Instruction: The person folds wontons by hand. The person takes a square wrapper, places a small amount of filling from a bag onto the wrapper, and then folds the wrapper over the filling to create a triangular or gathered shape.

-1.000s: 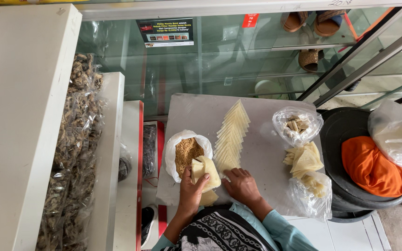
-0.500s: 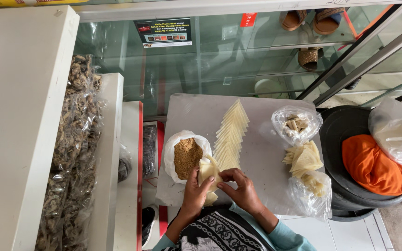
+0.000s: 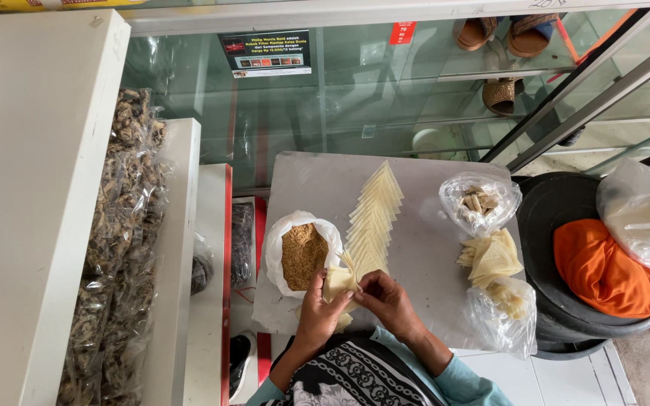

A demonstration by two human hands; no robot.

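A pale yellow pastry wrapper [image 3: 340, 282] is pinched between both hands at the near edge of the grey board [image 3: 423, 256]. My left hand [image 3: 316, 307] cups it from below and my right hand [image 3: 385, 299] presses its right side. Just left of my left hand stands a white plastic bag of brown crumbly filling [image 3: 304, 254]. A long fanned row of flat yellow wrappers [image 3: 372, 218] runs up the board above my hands.
A clear bag of small brown pieces [image 3: 480, 201] and a bag with folded yellow pastries [image 3: 496, 282] sit at the board's right. A black bin with an orange cloth [image 3: 603, 271] stands further right. Bagged dried goods [image 3: 118, 240] line the left shelf. Glass cabinet behind.
The wrapper lay flatter in my left hand a second ago. My right hand has moved from the board onto the wrapper, and both hands now close around it.
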